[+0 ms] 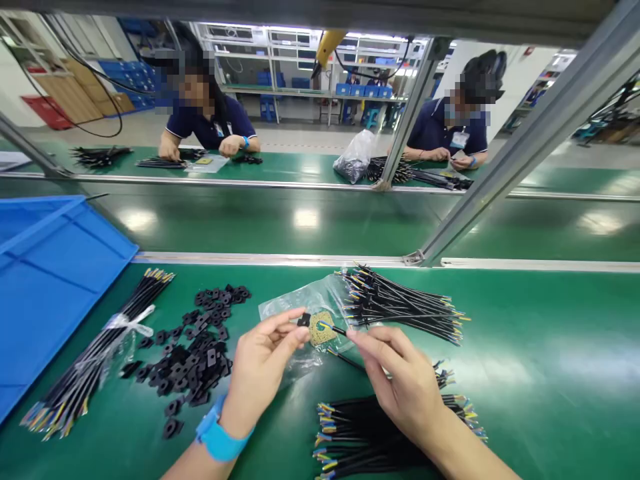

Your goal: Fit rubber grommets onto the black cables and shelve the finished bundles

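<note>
Between the thumb and fingers of my left hand [267, 360] is a small black rubber grommet [303, 320]. My right hand [400, 373] pinches a black cable [340, 331] near its end, where the coloured wire tips point left toward the grommet; the two are apart. Behind them a yellowish sponge [320, 328] lies on a clear plastic bag [287, 300]. Beneath my right hand spreads a stack of black cables [360, 427] with stripped coloured ends. A pile of loose black grommets [193, 367] lies left of my left hand.
At the back right lies a heap of cables [400, 303] with black pieces on them. A tied cable bundle [117, 327] rests on the left, beside a blue bin [50, 280]. A metal rail [280, 259] crosses behind; two people work at the opposite bench.
</note>
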`<state>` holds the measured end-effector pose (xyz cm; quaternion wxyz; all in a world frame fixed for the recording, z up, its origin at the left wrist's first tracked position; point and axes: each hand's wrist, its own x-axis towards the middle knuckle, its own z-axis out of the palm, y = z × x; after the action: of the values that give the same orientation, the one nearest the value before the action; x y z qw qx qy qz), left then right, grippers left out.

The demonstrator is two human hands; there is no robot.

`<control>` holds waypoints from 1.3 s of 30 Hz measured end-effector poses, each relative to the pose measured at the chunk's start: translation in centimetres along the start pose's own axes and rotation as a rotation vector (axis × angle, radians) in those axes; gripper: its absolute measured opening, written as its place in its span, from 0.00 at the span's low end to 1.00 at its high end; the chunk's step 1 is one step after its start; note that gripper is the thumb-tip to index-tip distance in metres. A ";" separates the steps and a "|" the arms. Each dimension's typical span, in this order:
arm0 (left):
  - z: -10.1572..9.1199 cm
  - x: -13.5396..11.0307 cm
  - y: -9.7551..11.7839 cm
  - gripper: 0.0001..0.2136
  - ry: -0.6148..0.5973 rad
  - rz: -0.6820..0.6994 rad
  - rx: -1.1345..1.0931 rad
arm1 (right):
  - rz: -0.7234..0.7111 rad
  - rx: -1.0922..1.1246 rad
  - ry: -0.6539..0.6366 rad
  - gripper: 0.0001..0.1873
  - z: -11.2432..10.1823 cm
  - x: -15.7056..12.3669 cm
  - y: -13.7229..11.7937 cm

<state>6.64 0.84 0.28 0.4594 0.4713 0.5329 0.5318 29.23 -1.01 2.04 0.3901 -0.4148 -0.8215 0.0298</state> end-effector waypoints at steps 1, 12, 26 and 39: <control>0.1 -0.3 -0.3 0.12 -0.001 -0.012 -0.007 | -0.020 -0.012 -0.009 0.19 0.1 -0.2 -0.1; -0.3 -2.1 -1.0 0.11 0.054 0.217 0.279 | -0.069 -0.122 -0.066 0.18 1.3 -1.1 -0.9; -0.3 -2.9 -1.6 0.12 0.120 0.361 0.425 | -0.119 -0.241 -0.139 0.19 0.5 -1.7 -1.6; -0.2 -3.3 -1.6 0.13 0.091 0.480 0.524 | -0.249 -0.434 -0.186 0.19 -1.5 -0.3 -2.8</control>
<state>6.86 -2.44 -1.35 0.1608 0.6608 0.5451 0.4902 28.51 -3.45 3.94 0.2154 -0.3799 -0.8858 -0.1573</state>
